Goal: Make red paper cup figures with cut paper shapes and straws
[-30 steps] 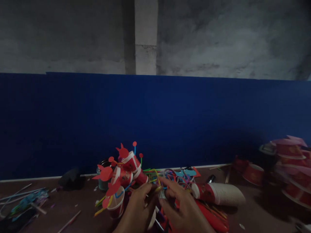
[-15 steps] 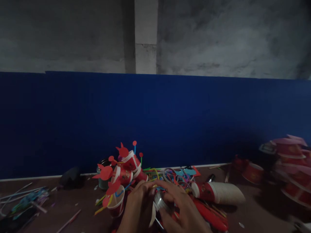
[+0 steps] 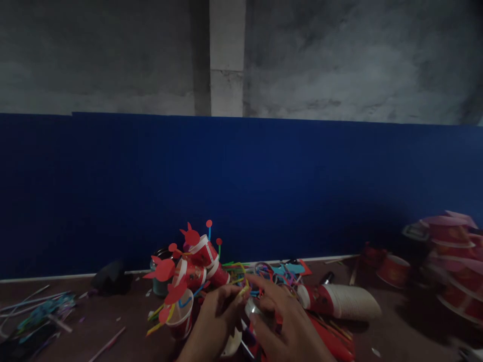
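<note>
My left hand (image 3: 215,317) is closed, with a short yellow straw end (image 3: 244,290) pinched between thumb and fingertips. Beside it, my right hand (image 3: 283,322) curls around a shiny clear roll (image 3: 251,306) that looks like tape; its index finger reaches toward the yellow straw. Below the left hand, the pale rim of a paper cup (image 3: 232,344) shows, mostly hidden. Left of my hands stand several red paper cups (image 3: 190,274) with red paper cut-outs (image 3: 165,270) and coloured straws fixed to them.
A long stack of nested paper cups (image 3: 354,300) lies to the right, near a red packet (image 3: 332,337). Coloured straws and scraps (image 3: 279,271) are heaped behind my hands. More red cups (image 3: 458,266) pile at far right. Straws and wrappers (image 3: 49,311) litter the left; a blue partition (image 3: 241,191) stands behind.
My fingertips have drawn slightly apart, and the left hand has lowered a little. The yellow straw end now shows clearly in its pinch. The cups around have not moved.
</note>
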The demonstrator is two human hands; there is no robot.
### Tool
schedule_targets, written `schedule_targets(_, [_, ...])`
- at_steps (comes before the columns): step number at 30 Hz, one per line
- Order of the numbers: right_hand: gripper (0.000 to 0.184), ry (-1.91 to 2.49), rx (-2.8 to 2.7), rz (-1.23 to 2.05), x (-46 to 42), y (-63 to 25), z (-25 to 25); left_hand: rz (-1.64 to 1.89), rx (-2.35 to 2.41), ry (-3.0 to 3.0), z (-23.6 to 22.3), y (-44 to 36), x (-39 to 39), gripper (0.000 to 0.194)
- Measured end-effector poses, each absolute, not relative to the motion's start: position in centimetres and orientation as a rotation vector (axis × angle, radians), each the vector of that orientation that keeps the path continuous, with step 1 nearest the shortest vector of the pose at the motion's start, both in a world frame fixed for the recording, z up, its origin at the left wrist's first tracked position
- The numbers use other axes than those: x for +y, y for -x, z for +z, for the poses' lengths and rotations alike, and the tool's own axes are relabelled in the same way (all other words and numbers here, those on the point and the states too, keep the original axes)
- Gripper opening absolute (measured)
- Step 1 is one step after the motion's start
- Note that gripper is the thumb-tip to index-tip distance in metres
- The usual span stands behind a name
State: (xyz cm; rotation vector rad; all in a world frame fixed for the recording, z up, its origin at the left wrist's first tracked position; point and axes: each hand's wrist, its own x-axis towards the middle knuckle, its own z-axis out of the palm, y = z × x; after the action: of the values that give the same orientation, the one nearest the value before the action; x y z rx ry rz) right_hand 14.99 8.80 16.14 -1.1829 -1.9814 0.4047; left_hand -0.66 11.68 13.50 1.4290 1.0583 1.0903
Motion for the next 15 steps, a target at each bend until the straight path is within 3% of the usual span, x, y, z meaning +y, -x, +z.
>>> schedule_targets(11, [0.056,1.177,-2.08,0.404,8.98,-15.45,16.27,1.15,0.948,-1.119,13.24,0.51,11.19,0.026])
schedule_targets(15, [0.056,1.167,-2.105,0.415,8.68,-15.44,16.52,1.097,1.014,-1.265,13.5,0.63,11.33,0.034])
